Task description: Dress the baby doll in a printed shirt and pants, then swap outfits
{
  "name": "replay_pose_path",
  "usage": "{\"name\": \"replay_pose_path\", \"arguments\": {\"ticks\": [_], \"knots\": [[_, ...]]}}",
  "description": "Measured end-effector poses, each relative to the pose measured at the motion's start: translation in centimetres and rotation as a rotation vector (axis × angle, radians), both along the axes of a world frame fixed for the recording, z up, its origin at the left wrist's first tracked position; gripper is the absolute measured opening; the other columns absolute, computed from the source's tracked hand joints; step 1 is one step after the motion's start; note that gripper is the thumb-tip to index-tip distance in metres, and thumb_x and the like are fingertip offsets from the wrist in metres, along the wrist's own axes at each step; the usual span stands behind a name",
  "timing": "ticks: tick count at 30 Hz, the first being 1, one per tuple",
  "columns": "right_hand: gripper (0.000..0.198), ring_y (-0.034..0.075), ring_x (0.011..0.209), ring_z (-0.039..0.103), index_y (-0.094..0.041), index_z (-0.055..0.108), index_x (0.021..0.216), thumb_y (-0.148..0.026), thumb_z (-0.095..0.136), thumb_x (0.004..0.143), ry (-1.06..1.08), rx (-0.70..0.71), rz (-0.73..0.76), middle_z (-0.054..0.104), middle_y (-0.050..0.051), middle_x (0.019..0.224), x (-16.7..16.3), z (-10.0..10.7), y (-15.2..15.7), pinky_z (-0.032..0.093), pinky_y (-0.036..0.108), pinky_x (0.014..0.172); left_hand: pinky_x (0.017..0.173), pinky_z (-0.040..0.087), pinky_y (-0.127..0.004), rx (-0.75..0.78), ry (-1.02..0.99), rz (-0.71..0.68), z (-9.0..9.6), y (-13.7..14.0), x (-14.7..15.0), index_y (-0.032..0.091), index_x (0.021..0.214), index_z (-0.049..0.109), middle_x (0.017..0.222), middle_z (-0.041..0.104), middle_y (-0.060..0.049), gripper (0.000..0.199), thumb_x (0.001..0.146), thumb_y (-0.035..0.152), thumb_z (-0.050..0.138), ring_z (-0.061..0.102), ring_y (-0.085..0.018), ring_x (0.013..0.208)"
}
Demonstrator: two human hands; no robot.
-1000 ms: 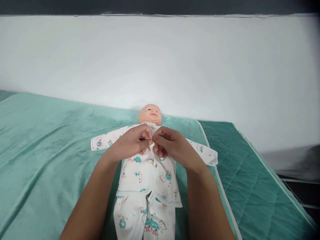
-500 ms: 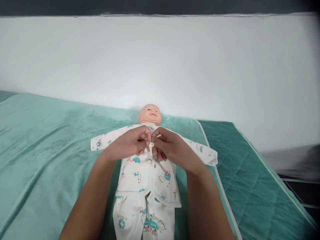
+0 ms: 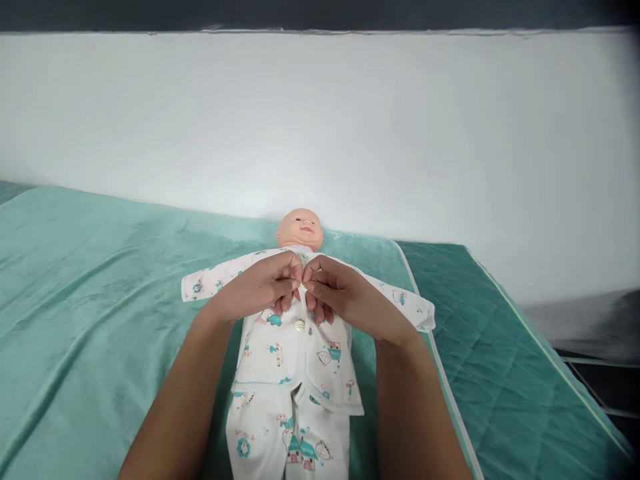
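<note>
A baby doll (image 3: 300, 229) lies on its back in a white printed baby shirt (image 3: 275, 343) and matching trousers (image 3: 257, 433). My left hand (image 3: 265, 285) is closed at the upper chest, thumb and index finger pinching the shirt's front edge. From the other side, my right hand (image 3: 345, 293) pinches the same spot, its fingertips meeting the left ones. A button there is mostly covered by my fingers. Lower on the shirt a pale button (image 3: 299, 325) shows, and the shirt's lower front hangs apart. Both sleeves are spread out sideways.
Beneath the doll is a light green plush blanket (image 3: 100, 300), rumpled on the left. A darker green quilted mat (image 3: 520, 360) extends to the right. Behind the bed stands a white wall (image 3: 320, 120). Dark metal bars (image 3: 600, 383) show beyond the mat's right edge.
The button between my hands was visible and is now mostly hidden by my fingertips. Both hands have barely shifted, and the doll lies as before.
</note>
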State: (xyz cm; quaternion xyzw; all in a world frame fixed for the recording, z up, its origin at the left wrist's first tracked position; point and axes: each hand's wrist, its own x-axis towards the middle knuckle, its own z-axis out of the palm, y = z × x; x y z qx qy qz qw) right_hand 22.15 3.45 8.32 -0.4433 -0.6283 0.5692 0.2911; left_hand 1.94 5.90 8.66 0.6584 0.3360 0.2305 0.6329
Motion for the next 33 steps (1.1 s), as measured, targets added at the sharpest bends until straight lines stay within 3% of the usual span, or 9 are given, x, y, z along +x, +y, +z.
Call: {"name": "replay_pose_path", "arguments": {"ticks": [13, 20, 33], "knots": [[0.015, 0.011, 0.057, 0.061, -0.023, 0.052, 0.095, -0.039, 0.053, 0.096, 0.060, -0.013, 0.009, 0.062, -0.004, 0.072, -0.04, -0.22, 0.19, 0.043, 0.024, 0.051, 0.049, 0.042, -0.020, -0.020, -0.019, -0.006, -0.56, 0.54, 0.05, 0.021, 0.089, 0.047, 0.067, 0.057, 0.003, 0.004, 0.091, 0.023, 0.051, 0.052, -0.008, 0.053], [0.011, 0.010, 0.056, 0.047, -0.022, 0.055, 0.087, -0.022, 0.047, 0.093, -0.166, 0.169, -0.014, 0.057, -0.004, 0.067, 0.20, 0.12, -0.09, 0.036, 0.026, 0.055, 0.046, 0.043, -0.020, -0.015, -0.021, -0.014, -0.52, 0.55, 0.14, 0.021, 0.089, 0.048, 0.059, 0.054, 0.005, 0.005, 0.087, 0.016, 0.049, 0.052, -0.009, 0.051], [0.011, 0.014, 0.068, 0.052, -0.025, 0.055, 0.088, -0.022, 0.045, 0.094, -0.280, 0.276, -0.035, 0.060, -0.004, 0.072, 0.20, 0.04, -0.16, 0.037, 0.029, 0.064, 0.046, 0.042, -0.019, 0.066, 0.062, 0.011, 0.25, 0.05, 0.29, 0.021, 0.087, 0.047, 0.063, 0.054, 0.005, 0.009, 0.089, 0.014, 0.042, 0.051, -0.008, 0.052]]}}
